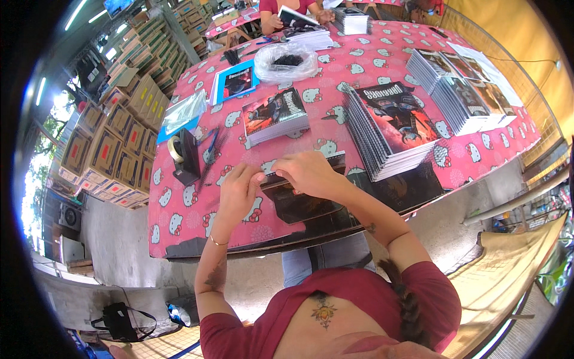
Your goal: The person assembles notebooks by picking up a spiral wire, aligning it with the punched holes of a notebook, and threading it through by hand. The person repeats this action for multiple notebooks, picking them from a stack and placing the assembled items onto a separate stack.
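Note:
A dark-covered notebook (305, 206) lies at the table's near edge in front of me, its long top edge partly hidden under my right hand. My left hand (240, 186) is closed in a pinch just off the notebook's upper left corner. What its fingers hold is too small to make out. My right hand (308, 173) reaches across the top edge, with thumb and fingers pinched near that same corner; what is between them is hidden too. Beyond my hands sits a small stack of notebooks (275, 116) with red and dark illustrated covers.
A tall stack of spiral notebooks (394, 128) stands to the right, with more stacks (460, 90) behind it. A tape dispenser (186, 157) is on the left. A plastic bag of black pieces (287, 62) lies farther back. Across the table another person (287, 9) handles a notebook.

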{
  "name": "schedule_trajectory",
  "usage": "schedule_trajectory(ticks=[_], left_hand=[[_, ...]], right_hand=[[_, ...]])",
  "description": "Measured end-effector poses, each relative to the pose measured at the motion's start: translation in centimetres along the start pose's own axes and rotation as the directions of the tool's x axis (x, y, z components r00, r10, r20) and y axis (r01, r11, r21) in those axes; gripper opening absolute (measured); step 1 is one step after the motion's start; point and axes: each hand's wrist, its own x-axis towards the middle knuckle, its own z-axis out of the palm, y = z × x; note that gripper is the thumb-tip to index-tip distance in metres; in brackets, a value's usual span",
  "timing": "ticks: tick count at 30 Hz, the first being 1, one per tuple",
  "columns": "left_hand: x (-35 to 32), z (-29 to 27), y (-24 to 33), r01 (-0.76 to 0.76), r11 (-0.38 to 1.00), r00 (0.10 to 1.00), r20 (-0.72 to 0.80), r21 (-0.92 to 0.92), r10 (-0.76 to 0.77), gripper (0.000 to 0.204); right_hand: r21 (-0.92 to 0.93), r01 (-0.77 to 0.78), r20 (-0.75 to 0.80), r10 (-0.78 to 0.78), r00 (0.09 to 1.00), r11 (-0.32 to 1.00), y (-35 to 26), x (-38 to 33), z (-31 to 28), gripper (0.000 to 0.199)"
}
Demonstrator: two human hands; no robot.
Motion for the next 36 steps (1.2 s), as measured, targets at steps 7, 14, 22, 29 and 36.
schedule_trajectory(ticks=[7,14,22,29,36], left_hand=[[-0.3,1.6,1.3,0.085,0.911,0.989,0.075,0.403,-0.125,0.049],[-8.0,8.5,2.4,0.125,0.890,0.991,-0.011,0.438,-0.134,0.073],[-8.1,8.4,3.5,0.023,0.922,0.999,-0.029,0.386,-0.013,0.079],[-6.1,8.3,5.4,0.068,0.898,0.962,0.209,0.434,-0.174,0.080],[-3.2,7.0,4.6,0.024,0.907,0.976,0.185,0.421,-0.112,0.083]], right_hand=[[0.053,-0.035,-0.011,0.035,0.999,0.998,0.3,0.1,0.1,0.012],[-0.020,0.017,-0.026,-0.018,1.000,1.000,0.8,0.2,0.9,0.012],[-0.230,0.061,0.022,-0.058,0.998,0.971,2.2,-2.8,-1.4,0.032],[-0.197,0.025,0.060,-0.013,0.998,0.980,2.8,-3.4,-2.2,0.024],[-0.164,-0.006,0.086,0.021,0.996,0.987,3.0,-3.1,-2.8,0.024]])
